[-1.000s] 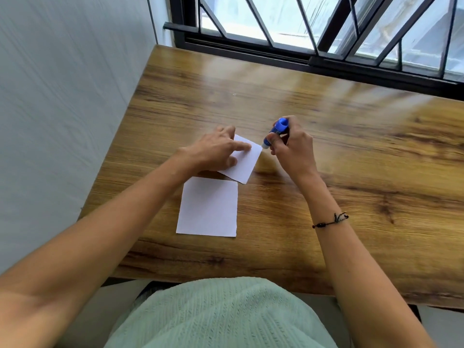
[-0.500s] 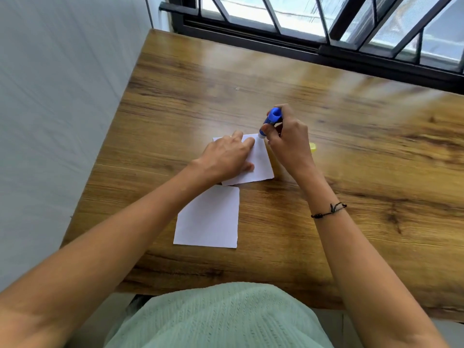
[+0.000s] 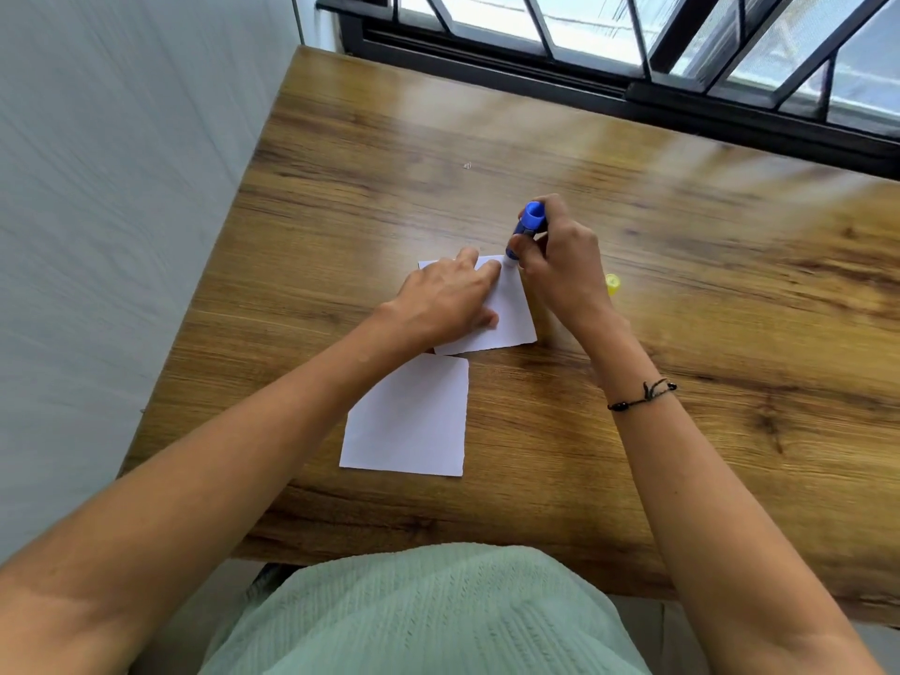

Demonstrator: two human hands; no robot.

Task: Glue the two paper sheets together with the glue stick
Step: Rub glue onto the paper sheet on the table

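**Hands on far sheet: glue going down at its far right corner**

Left hand (image 3: 445,299) lies flat, palm down, fingers spread on the far sheet (image 3: 511,314), pinning it to the table (image 3: 706,333). It grips nothing, just presses. Right hand (image 3: 560,265) is closed around the blue glue stick (image 3: 528,225), barrel tilted, working end down at the sheet's far right corner, just beside the left fingertips.

Near sheet (image 3: 409,421) lies bare on the table, just near of the far sheet. Their edges look to meet or slightly overlap under the left wrist; can't tell which.

Doing this step well, my read:
- Keep the left hand pressing close to the stick so the paper doesn't drag or crease.
- Stroke away from the pinning fingers, towards the free edges, not into them.
- Light pressure, short overlapping passes; thin paper buckles easily.
- Cover corners and edges first, since they lift first.
- Move the left hand before gluing the area it covers, and keep fingers out of wet glue.

Further right, a small yellow object (image 3: 612,283) sits on the table, half hidden behind the right hand. Probably the cap; not confirmed.

Hard to see:
- Stick tip is hidden by the thumb and motion blur, so paper contact is inferred.
- No glue visible on the white paper, so coverage is unknown.
- Most of the far sheet's left half is under the left hand.
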